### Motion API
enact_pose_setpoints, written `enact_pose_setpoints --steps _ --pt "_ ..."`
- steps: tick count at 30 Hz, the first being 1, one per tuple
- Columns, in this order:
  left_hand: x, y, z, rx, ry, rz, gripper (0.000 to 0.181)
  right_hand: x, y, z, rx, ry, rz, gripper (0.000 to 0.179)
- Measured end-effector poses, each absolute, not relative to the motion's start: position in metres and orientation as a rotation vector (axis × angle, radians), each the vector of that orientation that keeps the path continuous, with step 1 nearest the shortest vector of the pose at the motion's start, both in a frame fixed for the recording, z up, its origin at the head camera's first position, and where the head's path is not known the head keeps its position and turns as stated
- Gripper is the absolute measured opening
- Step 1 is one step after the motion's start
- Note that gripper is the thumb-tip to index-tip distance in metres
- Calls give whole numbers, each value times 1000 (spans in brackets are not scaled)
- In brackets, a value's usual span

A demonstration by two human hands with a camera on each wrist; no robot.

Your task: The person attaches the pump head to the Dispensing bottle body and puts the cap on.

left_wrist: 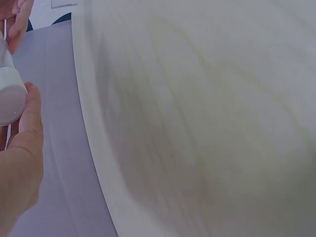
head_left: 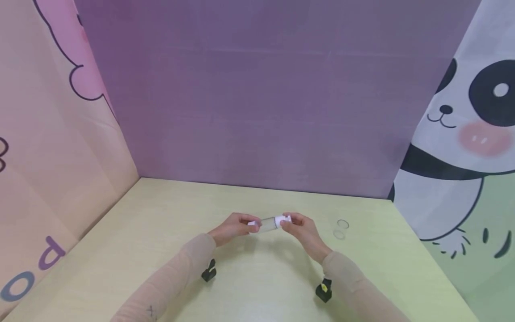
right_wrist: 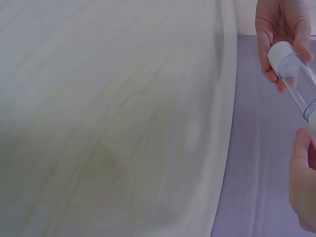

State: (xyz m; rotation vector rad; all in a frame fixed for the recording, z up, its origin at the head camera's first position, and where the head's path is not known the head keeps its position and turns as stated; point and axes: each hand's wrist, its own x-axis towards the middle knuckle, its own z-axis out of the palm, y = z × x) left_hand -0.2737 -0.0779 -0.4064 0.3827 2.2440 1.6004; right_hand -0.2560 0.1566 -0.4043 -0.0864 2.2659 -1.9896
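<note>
Between both hands is a small clear bottle [head_left: 267, 224] with a white piece at each end, held up over the table and lying nearly sideways. My left hand [head_left: 234, 229] grips the white cap [right_wrist: 280, 55] at its left end between thumb and fingers. At the other end, my right hand [head_left: 301, 229] pinches the white end piece [head_left: 283, 221]. The left wrist view shows the capped end [left_wrist: 12, 96] close up beside the left fingers. Clear see-through wall shows between the two white parts in the right wrist view.
Two thin rings [head_left: 343, 223] lie on the pale wooden table [head_left: 181, 201] to the right of the right hand. A purple backdrop [head_left: 261, 112] stands behind the table, with printed cloth panels [head_left: 450, 197] at the sides. Small black devices [head_left: 323, 291] hang at both wrists.
</note>
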Motion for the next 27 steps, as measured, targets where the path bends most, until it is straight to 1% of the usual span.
enact_pose_setpoints --steps 4,9,27 --pt "-273 -78 -406 385 2246 1600 35 -256 158 -403 -157 2232 -2012 43" --pt "-274 -78 -406 389 2247 1598 36 -254 159 -400 -212 2184 -2044 44" --pt "-275 -81 -408 375 2243 1616 36 -257 157 -401 -197 2186 -2060 39"
